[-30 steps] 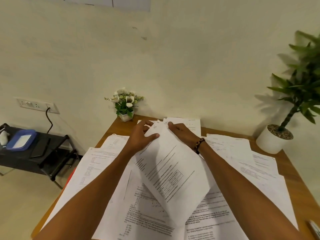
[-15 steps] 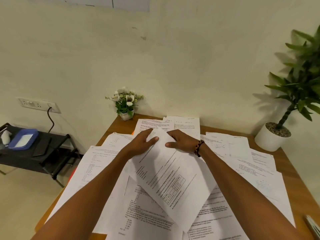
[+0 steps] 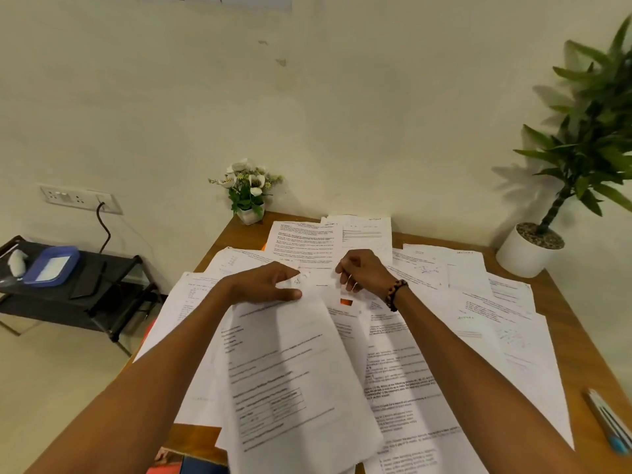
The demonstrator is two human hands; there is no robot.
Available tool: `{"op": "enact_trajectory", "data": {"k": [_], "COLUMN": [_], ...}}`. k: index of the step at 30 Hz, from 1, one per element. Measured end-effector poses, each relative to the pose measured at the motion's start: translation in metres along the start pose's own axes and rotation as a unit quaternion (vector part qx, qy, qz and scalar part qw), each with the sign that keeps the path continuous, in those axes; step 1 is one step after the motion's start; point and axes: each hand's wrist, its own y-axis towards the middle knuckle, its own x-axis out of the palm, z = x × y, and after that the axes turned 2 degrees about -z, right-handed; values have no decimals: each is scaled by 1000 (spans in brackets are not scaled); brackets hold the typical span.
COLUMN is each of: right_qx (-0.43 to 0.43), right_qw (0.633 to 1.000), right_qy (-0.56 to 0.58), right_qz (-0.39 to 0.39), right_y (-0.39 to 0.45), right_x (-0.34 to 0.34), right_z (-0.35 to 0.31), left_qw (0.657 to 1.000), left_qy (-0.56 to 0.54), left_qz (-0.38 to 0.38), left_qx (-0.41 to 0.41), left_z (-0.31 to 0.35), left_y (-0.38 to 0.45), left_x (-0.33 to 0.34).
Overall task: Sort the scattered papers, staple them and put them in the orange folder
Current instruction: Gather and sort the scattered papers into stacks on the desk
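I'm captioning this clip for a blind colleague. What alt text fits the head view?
Seen from above, a person's left hand and right hand grip the far edge of a printed sheet over a wooden desk strewn with loose papers. A small flower pot and a leafy potted plant stand at the far corners by the wall.

White printed papers (image 3: 444,354) overlapping, scattered flat across the desk; orange folder (image 3: 346,302) barely visible beneath.
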Motion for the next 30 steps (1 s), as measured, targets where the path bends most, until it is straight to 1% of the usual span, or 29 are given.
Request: {"op": "enact_trajectory", "data": {"k": [2, 4, 8, 10, 12, 14, 18, 21, 23, 25, 28, 30], "right_qx": [5, 15, 86, 135, 188, 213, 204, 192, 181, 177, 168, 142], "right_qw": [999, 996, 981, 978, 977, 976, 977, 975, 975, 974, 974, 978], "right_qy": [-36, -87, -163, -152, -97, -48, 24, 15, -10, -11, 18, 23], "right_qz": [26, 31, 57, 44, 20, 25, 61, 108, 128, 145, 153, 154], "right_y": [-12, -23, -45, -53, -60, -65, -75, -79, -80, -81, -85, -87], "right_x": [-8, -14, -20, -20, -14, -4, 16, 26, 30, 33, 34, 34], "right_z": [9, 20, 40, 47, 52, 54, 54, 59, 64, 66, 67, 65], "left_qw": [1000, 998, 994, 992, 992, 993, 993, 994, 994, 995, 995, 995], "left_qy": [13, 39, 92, 104, 105, 96, 93, 89, 87, 82, 81, 86], "left_qz": [-23, -39, -66, -63, -67, -70, -71, -65, -62, -59, -61, -52], "left_qx": [-13, -24, -9, -16, -17, -17, -14, -15, -13, -7, 6, 24], "left_z": [1, 1, 5, 1, -6, -3, -2, -5, -6, -6, -8, -4], "left_y": [-3, -1, 6, 7, 10, 8, 13, 10, 7, 6, 8, 13], "left_x": [7, 18, 39, 45, 48, 49, 51, 52, 52, 52, 50, 50]}}
